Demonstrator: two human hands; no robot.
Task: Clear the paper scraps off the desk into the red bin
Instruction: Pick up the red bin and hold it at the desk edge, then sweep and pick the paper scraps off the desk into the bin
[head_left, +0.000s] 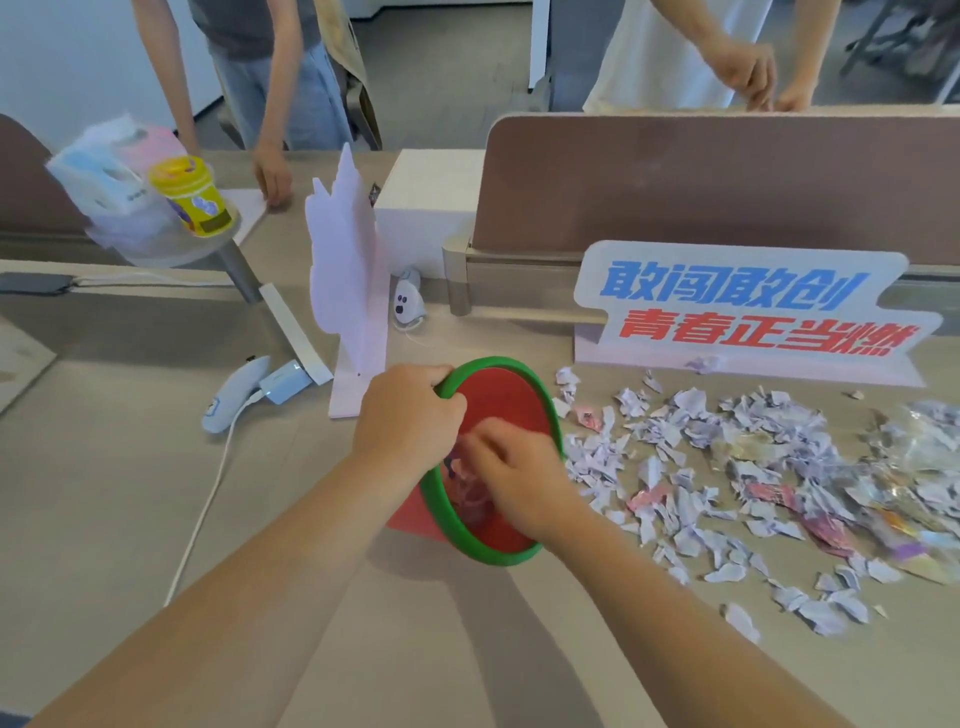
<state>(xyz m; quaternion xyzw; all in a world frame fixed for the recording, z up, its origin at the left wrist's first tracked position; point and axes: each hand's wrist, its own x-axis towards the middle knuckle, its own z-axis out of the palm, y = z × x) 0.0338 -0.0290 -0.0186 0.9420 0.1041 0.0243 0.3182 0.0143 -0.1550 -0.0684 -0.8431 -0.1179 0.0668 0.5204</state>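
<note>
A red bin (511, 402) with a green rim stands on the desk, tipped so its mouth faces me. My left hand (408, 415) grips the rim at its upper left. Over the bin's mouth, my right hand (511, 475) has its fingers curled, blurred; whether it holds scraps is unclear. Some pink and white scraps (470, 493) lie inside the bin. A wide spread of torn white, lilac and red paper scraps (727, 467) covers the desk to the right of the bin, reaching the right edge.
A sign with blue and red characters (748, 312) stands behind the scraps. A white cut-out stand (345, 275) rises just behind the bin. A white cable and small devices (244, 389) lie at left. Two people stand beyond the brown divider (727, 182).
</note>
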